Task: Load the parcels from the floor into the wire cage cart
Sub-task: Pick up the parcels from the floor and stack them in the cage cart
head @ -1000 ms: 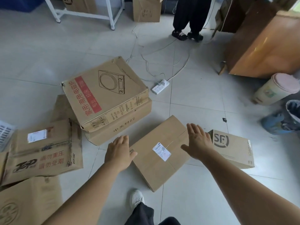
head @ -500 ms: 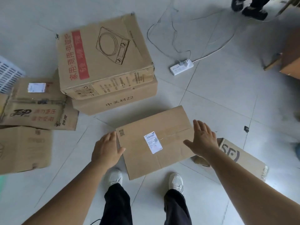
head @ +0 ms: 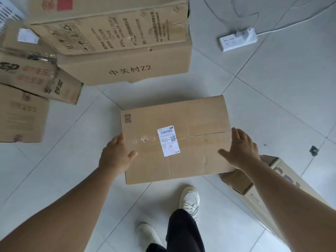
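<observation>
1. Left hand (head: 116, 155) lies against the left edge of a flat brown cardboard parcel with a white shipping label (head: 174, 139), fingers straight down the side and thumb resting on the taped top.
2. Right hand (head: 241, 150) presses flat on the parcel's right edge, fingers straight and together, thumb spread inward over the top; neither hand is curled round anything.
3. That parcel sits on the pale grey tiled floor (head: 272, 99), just ahead of the person's white sneakers (head: 190, 199) and dark trouser legs.
4. A long tan carton with dark printed letters (head: 258, 186) lies just beside its lower right corner, partly under the right forearm.
5. Beyond the parcel, well apart from it, a large brown box printed with black characters and "Z2" (head: 131, 68) carries another printed brown box (head: 109, 31) on top.
6. At the left, two more worn brown cartons (head: 36, 77) lie overlapping on the floor, one with a small white label.
7. A white power strip (head: 236, 40) with thin cables rests on the tiles at the upper right.
8. A white slatted object (head: 7, 13) shows at the upper left corner; what it is cannot be told.
</observation>
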`<act>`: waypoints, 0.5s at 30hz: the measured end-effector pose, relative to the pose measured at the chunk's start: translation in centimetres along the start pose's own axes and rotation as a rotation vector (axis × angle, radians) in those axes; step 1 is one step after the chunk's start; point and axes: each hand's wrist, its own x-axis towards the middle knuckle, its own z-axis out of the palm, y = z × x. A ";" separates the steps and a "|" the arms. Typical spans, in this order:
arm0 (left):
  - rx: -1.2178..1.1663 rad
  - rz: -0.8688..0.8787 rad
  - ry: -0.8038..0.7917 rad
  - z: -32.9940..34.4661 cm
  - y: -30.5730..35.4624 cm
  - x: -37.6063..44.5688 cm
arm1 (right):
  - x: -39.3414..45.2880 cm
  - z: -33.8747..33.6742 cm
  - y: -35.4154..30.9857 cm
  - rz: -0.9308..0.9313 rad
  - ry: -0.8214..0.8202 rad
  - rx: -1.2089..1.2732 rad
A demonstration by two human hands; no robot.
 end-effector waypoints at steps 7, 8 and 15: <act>-0.032 -0.095 -0.077 9.3 -2.6 6.1 | 8.1 7.0 0.5 0.077 -0.001 0.081; -0.044 -0.107 -0.078 10.4 -2.8 6.7 | 9.2 7.9 0.5 0.086 0.008 0.099; -0.244 -0.218 -0.017 15.5 -4.7 10.5 | 13.4 12.6 1.7 0.232 0.055 0.257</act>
